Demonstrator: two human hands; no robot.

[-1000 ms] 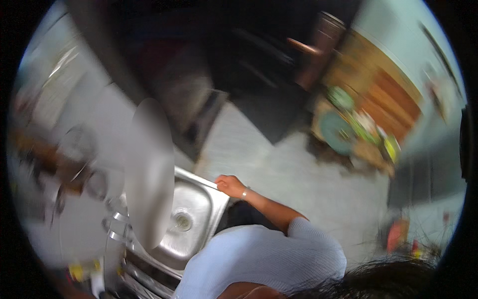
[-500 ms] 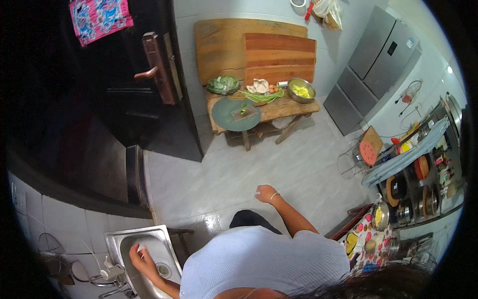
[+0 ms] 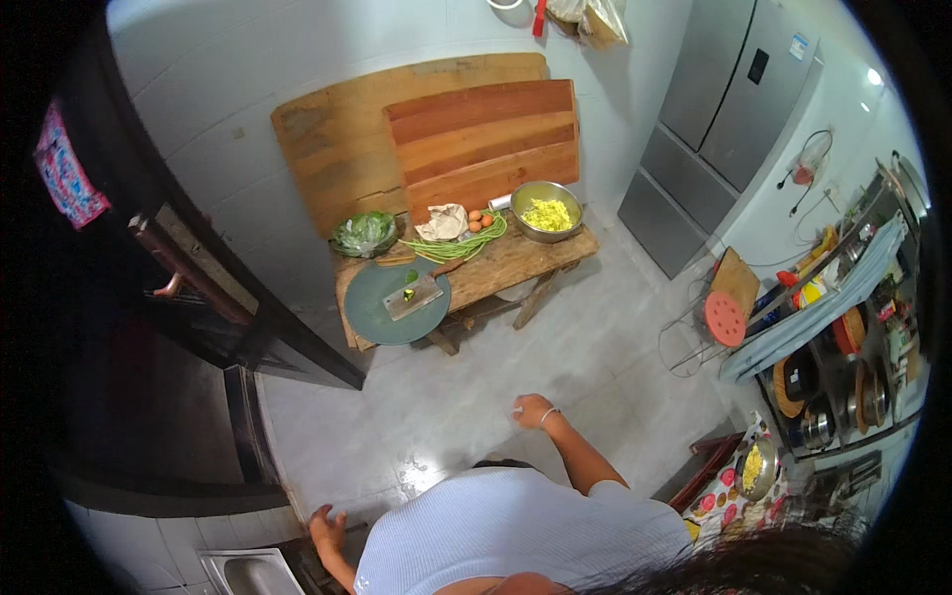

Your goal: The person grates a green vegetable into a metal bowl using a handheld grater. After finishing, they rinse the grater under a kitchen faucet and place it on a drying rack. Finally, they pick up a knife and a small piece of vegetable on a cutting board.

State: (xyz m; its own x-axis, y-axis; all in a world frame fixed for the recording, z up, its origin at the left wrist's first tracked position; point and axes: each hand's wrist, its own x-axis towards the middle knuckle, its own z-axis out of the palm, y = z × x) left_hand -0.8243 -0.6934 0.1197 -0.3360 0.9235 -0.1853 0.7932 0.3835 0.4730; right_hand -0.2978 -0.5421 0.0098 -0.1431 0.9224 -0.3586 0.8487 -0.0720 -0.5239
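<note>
My left hand is beside the steel sink, fingers apart and holding nothing. My right hand, a light bracelet at its wrist, hangs over the tiled floor with its fingers curled in; nothing shows in it. Ahead, a wooden bench bears a round green cutting board. On that board lies a cleaver with some green scraps. Behind it are a bowl of leafy greens, green beans, brown eggs, a pale cloth and a metal bowl of chopped yellow-green food.
A dark door stands at the left. Two wooden boards lean on the wall behind the bench. To the right are a grey refrigerator, a wire stool with a red top, a shelf of pans, and a bowl of yellow food.
My view has turned toward the bench, which now appears nearer. My left hand has come out from over the sink. My right hand keeps the same curled pose.
</note>
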